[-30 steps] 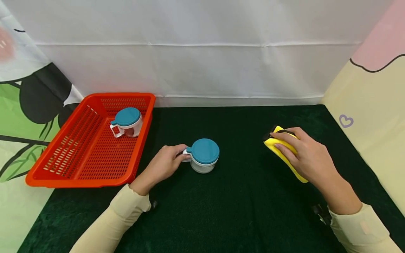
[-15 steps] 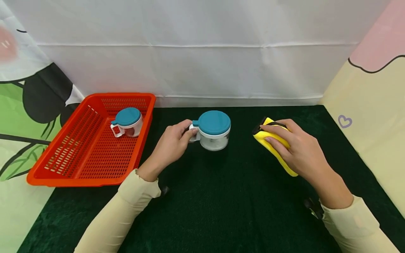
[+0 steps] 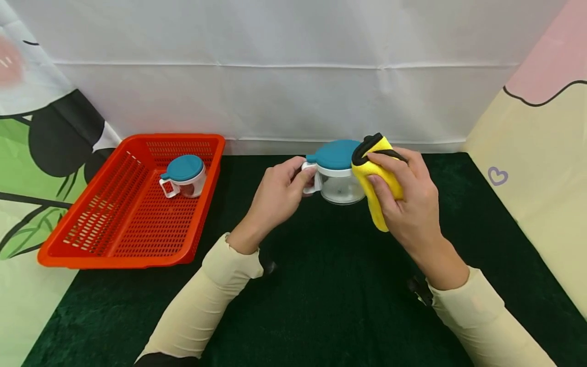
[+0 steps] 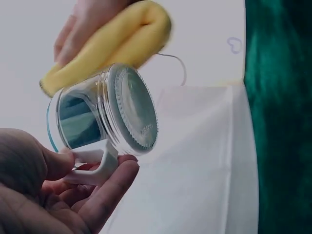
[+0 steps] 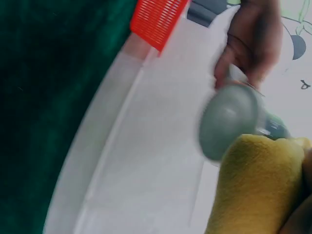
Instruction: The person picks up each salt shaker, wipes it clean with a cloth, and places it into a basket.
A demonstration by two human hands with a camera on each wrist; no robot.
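One blue-lidded glass jar [image 3: 338, 178], held above the dark-green tabletop [image 3: 316, 295], just beyond the fingers of the left hand [image 3: 275, 196]; white handle [image 4: 105, 168] pinched between thumb and fingers. Right hand [image 3: 410, 199]: fingers curled round a folded yellow cloth [image 3: 363, 172] at the jar's side opposite the left fingers, contact with the glass uncertain. Well to the left of the left fingers: a second such jar [image 3: 185, 171], upright inside a red plastic basket [image 3: 133, 263]. Estimated stage: one jar already in the basket; wiping of the other probably barely begun.
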